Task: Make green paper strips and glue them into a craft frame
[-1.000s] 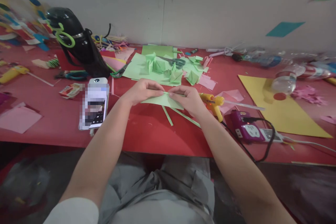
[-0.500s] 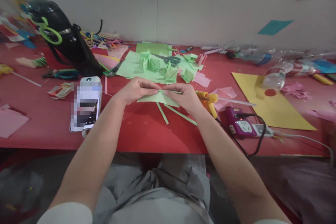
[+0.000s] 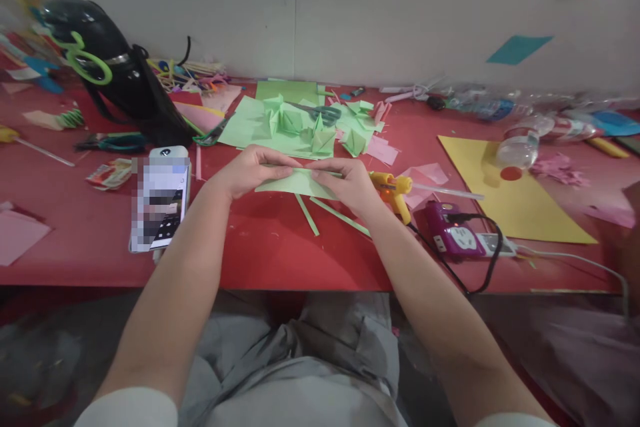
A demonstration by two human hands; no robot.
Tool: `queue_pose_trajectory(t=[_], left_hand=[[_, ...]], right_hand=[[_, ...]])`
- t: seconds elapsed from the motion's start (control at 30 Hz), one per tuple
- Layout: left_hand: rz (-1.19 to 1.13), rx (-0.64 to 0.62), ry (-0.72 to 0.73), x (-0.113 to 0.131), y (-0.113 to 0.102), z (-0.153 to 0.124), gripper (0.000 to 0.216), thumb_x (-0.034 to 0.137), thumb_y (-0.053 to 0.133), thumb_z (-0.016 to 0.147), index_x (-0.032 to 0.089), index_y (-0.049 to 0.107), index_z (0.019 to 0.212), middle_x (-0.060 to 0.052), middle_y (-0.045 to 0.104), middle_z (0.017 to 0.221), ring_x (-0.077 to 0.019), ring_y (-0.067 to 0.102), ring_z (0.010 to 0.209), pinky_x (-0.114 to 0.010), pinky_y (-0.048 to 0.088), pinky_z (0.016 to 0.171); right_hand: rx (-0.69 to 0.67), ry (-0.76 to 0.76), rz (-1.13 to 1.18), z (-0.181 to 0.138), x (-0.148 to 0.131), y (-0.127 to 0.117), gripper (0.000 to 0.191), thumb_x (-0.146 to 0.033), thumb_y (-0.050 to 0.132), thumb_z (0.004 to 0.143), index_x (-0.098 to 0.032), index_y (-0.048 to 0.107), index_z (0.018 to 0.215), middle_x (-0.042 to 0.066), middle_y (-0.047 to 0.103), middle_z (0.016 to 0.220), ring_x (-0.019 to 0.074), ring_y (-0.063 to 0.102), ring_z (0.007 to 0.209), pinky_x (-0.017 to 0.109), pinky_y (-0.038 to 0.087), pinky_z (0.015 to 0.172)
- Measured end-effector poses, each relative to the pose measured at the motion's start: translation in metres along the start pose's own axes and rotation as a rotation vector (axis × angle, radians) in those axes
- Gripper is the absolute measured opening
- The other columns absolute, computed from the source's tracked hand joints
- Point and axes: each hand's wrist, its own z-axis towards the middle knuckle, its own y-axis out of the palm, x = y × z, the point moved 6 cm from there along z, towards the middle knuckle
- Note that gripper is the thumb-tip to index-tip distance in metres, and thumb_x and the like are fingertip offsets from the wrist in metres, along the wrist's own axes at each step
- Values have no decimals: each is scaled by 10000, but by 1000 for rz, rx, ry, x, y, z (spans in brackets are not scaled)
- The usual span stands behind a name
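Between my two hands is a piece of light green paper point(image 3: 297, 183), held just above the red table. My left hand point(image 3: 253, 170) pinches its far left edge between thumb and fingers. The same edge is pinched farther right by my right hand point(image 3: 347, 180). A fold seems to run along that edge, but the fingers partly hide it. Two narrow green paper strips point(image 3: 307, 215) lie on the table under and in front of the sheet. Just beyond my hands, several folded green paper pieces point(image 3: 324, 140) rest on green sheets, with scissors point(image 3: 320, 113) behind them.
A yellow glue gun point(image 3: 393, 190) lies right of my right hand, near a purple power adapter point(image 3: 453, 233) with cables. A phone point(image 3: 163, 203) and a black bottle point(image 3: 117, 67) are on the left. Yellow paper point(image 3: 530, 207) and a plastic bottle point(image 3: 517, 147) are on the right.
My fingertips have drawn slightly apart along the paper's far edge, showing more of the sheet between them. The whole view has shifted a little.
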Motion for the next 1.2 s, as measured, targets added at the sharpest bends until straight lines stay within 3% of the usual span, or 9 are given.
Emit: queue_pose_trajectory(t=[0.23, 0.47, 0.63, 0.8, 1.2], left_hand=[[50, -58, -13, 2, -4, -4, 268, 302, 785, 759, 222, 803, 1014, -54, 779, 901, -165, 670, 737, -268, 496, 651], [-10, 2, -62, -1, -1, -2, 278, 330, 838, 687, 208, 814, 936, -57, 773, 852, -168, 672, 760, -282, 517, 705], [-57, 68, -53, -4, 3, 3, 304, 391, 883, 618, 188, 808, 831, -67, 772, 852, -186, 681, 808, -303, 526, 764], [-50, 110, -54, -6, 4, 5, 302, 409, 884, 604, 179, 791, 777, -66, 761, 815, -178, 668, 770, -296, 511, 720], [40, 91, 40, 3, 8, 2, 287, 382, 856, 662, 192, 806, 871, -67, 775, 853, -194, 690, 793, -273, 497, 685]], right_hand=[[-39, 39, 33, 0, 5, 0, 246, -352, 724, 778, -219, 802, 970, 37, 773, 958, 191, 678, 854, 307, 523, 737], [-34, 74, 19, 0, 7, 0, 263, -346, 725, 765, -205, 809, 971, 36, 768, 886, 157, 640, 734, 285, 495, 654], [-28, 56, 8, -1, 4, 1, 232, -325, 729, 758, -203, 813, 938, 42, 769, 884, 171, 658, 763, 300, 513, 685], [-35, 49, 24, 0, 4, 2, 207, -314, 733, 762, -209, 809, 923, 47, 772, 919, 193, 684, 833, 318, 531, 738], [-16, 13, -27, -2, -5, 5, 218, -406, 726, 795, -210, 789, 866, 42, 778, 918, 220, 694, 927, 347, 524, 852]])
